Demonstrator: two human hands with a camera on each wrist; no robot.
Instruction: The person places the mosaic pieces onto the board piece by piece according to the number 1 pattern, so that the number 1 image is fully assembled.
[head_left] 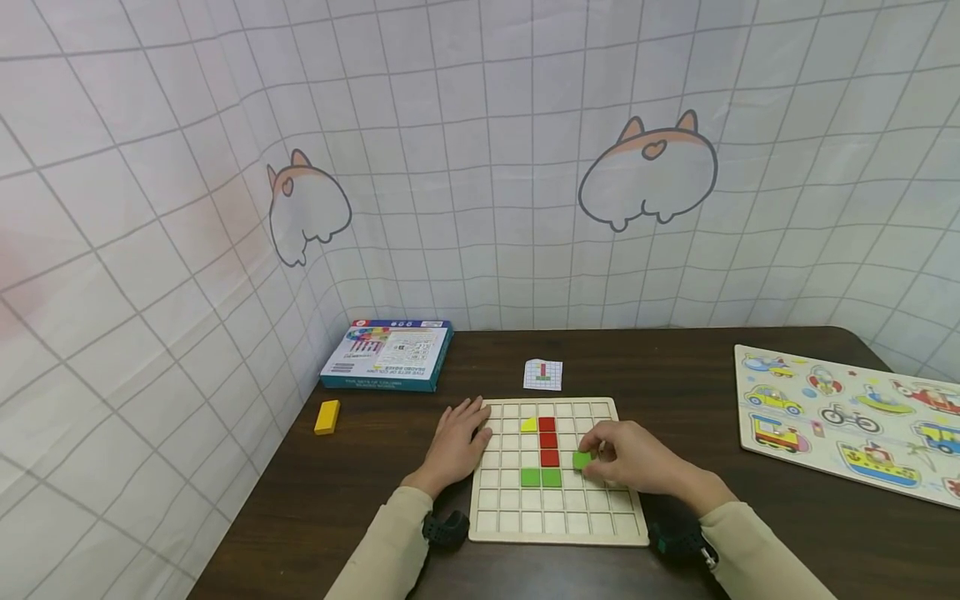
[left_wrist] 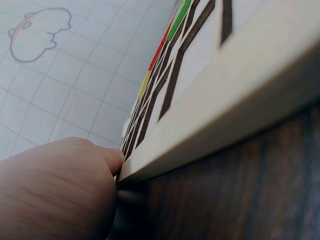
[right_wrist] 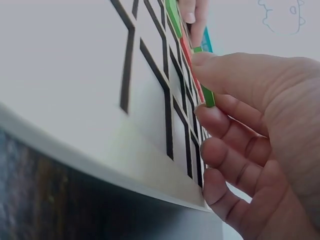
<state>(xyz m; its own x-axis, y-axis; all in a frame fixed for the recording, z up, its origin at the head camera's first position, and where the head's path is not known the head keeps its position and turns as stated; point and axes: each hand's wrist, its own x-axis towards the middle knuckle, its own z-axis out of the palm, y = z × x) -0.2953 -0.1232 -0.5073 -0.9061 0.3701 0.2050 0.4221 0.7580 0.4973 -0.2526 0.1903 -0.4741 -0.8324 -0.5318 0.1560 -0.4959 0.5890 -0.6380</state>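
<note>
My right hand (head_left: 633, 458) pinches a green square tile (head_left: 581, 460) between thumb and fingers, close over the right half of a wooden grid board (head_left: 510, 523). In the right wrist view the same green tile (right_wrist: 208, 96) shows edge-on below the thumb. My left hand (head_left: 453, 446) rests at the board's upper left edge, fingers extended, thumb at the rim. On the board, several red tiles (head_left: 548, 440) form a column. A yellow tile (head_left: 529, 425) with a slanted corner sits left of the top red one. Two green tiles (head_left: 530, 477) lie side by side just below the column.
A small paper card (head_left: 543, 379) with a printed grid pattern lies behind the board. At the back left is a flat box (head_left: 390, 354), with a yellow block (head_left: 327, 417) in front of it. A picture puzzle board (head_left: 817, 408) lies at the right. Patterned cloth surrounds the dark table.
</note>
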